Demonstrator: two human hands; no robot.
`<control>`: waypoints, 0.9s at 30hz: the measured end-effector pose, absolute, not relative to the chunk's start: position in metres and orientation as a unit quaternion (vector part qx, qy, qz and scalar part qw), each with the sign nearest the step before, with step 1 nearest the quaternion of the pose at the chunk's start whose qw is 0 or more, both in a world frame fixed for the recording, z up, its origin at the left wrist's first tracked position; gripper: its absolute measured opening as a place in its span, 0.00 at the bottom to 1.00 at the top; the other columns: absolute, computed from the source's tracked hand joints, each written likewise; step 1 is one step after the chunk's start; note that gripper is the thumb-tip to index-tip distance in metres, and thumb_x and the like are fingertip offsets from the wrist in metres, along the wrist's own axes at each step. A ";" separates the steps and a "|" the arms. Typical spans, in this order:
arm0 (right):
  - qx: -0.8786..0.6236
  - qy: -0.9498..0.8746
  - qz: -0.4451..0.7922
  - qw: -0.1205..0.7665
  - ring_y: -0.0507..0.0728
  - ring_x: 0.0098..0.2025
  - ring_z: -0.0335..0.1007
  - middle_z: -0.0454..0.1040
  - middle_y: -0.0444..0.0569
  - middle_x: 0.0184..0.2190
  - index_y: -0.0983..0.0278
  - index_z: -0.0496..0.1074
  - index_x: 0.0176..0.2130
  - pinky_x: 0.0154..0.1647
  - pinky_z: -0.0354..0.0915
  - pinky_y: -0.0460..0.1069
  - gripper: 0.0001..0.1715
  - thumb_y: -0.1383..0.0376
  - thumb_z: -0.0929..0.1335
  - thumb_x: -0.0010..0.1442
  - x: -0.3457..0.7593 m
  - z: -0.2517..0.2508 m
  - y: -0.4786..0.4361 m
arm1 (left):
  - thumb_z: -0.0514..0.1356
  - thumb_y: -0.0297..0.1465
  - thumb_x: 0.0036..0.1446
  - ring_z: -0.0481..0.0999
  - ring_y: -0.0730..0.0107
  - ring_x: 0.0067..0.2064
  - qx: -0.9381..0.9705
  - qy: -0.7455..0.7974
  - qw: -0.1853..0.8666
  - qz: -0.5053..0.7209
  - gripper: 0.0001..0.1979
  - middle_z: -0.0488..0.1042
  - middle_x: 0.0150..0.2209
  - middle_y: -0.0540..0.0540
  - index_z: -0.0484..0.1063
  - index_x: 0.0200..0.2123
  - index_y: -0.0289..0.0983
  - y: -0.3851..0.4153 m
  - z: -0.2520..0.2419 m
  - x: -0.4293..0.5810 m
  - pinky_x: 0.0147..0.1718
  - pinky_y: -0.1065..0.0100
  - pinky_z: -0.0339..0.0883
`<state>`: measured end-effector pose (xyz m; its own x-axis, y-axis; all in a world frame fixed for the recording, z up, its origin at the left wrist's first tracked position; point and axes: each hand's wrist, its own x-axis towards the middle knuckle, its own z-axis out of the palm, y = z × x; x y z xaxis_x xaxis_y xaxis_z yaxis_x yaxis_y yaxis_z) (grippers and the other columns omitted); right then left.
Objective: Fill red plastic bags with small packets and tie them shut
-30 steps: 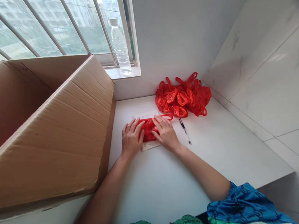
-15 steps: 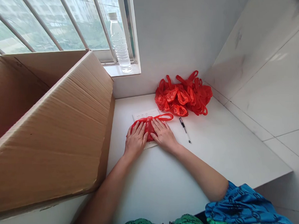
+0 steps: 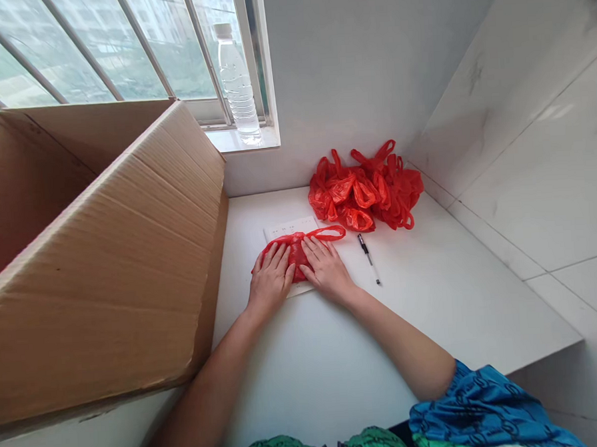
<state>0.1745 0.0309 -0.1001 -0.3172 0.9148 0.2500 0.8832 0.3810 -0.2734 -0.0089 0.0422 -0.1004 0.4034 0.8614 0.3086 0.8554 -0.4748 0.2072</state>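
- Left hand (image 3: 269, 282): open, palm down, fingers spread slightly and laid flat on the left part of a red plastic carrier bag (image 3: 298, 259); not gripping.
- Right hand (image 3: 328, 268): likewise open and palm down, fingers resting on the bag's right part. Thumbs angle inward, with red film visible between the hands.
- Bag: spread low over a white printed sheet (image 3: 289, 228) on the white tabletop (image 3: 421, 277); one handle loop (image 3: 335, 233) extends to the right, beyond the right fingertips. Print on sheet too small to read.
- Pen (image 3: 368, 257): clear barrel, black cap; lies on tabletop right of the right hand, apart from it.
- Heap of red plastic bags (image 3: 364, 192): behind the pen, near the wall corner.
- Open cardboard box (image 3: 111, 280): left of the hands.
- Clear capped bottle (image 3: 238, 86): upright on windowsill (image 3: 220, 141), liquid inside.
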 end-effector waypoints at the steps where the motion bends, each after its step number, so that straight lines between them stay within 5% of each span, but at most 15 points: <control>1: -0.555 -0.810 0.044 0.183 0.60 0.74 0.41 0.48 0.51 0.72 0.69 0.50 0.71 0.73 0.38 0.62 0.35 0.56 0.56 0.72 0.174 -0.100 0.031 | 0.42 0.37 0.70 0.54 0.55 0.70 0.837 0.513 0.010 0.187 0.26 0.60 0.68 0.45 0.62 0.66 0.38 0.042 -0.101 -0.009 0.67 0.48 0.50; 9: -0.539 -0.805 0.110 0.224 0.60 0.73 0.42 0.48 0.53 0.72 0.68 0.48 0.71 0.73 0.39 0.63 0.37 0.53 0.56 0.72 0.182 -0.100 0.031 | 0.49 0.39 0.69 0.63 0.58 0.65 0.770 0.514 0.084 0.369 0.23 0.65 0.64 0.40 0.65 0.62 0.38 0.045 -0.097 -0.020 0.64 0.54 0.58; 13: -0.539 -0.750 0.135 0.359 0.62 0.68 0.55 0.61 0.56 0.67 0.65 0.59 0.67 0.69 0.49 0.62 0.34 0.50 0.58 0.71 0.197 -0.084 0.024 | 0.51 0.38 0.67 0.64 0.51 0.63 0.665 0.614 0.062 0.420 0.22 0.66 0.60 0.34 0.67 0.59 0.35 0.045 -0.094 -0.029 0.62 0.49 0.58; 17: -0.540 -0.686 0.195 0.447 0.59 0.45 0.76 0.81 0.50 0.40 0.61 0.77 0.46 0.49 0.68 0.53 0.25 0.50 0.59 0.71 0.208 -0.068 0.015 | 0.59 0.40 0.60 0.63 0.39 0.62 0.662 0.679 0.070 0.310 0.15 0.63 0.63 0.32 0.75 0.43 0.35 0.046 -0.095 -0.033 0.58 0.42 0.59; 21: -0.548 -0.655 0.343 0.390 0.54 0.24 0.72 0.77 0.46 0.24 0.61 0.78 0.32 0.32 0.67 0.49 0.31 0.44 0.58 0.69 0.205 -0.065 0.008 | 0.59 0.41 0.59 0.75 0.54 0.45 0.628 0.643 0.157 0.409 0.11 0.77 0.42 0.40 0.70 0.35 0.38 0.047 -0.085 -0.034 0.44 0.57 0.70; 24: -0.504 -0.607 0.477 0.388 0.56 0.30 0.76 0.80 0.49 0.35 0.61 0.77 0.44 0.32 0.70 0.49 0.31 0.41 0.60 0.66 0.195 -0.056 0.002 | 0.58 0.41 0.62 0.75 0.66 0.34 0.577 0.577 0.214 0.536 0.12 0.75 0.33 0.48 0.68 0.39 0.38 0.034 -0.069 -0.024 0.33 0.68 0.69; 27: -0.368 -0.554 0.628 0.405 0.59 0.50 0.75 0.76 0.52 0.53 0.57 0.67 0.61 0.43 0.73 0.53 0.36 0.39 0.56 0.67 0.190 -0.039 -0.005 | 0.58 0.34 0.63 0.77 0.68 0.38 0.652 0.478 0.177 0.562 0.08 0.77 0.41 0.45 0.68 0.44 0.38 0.006 -0.054 -0.003 0.35 0.69 0.71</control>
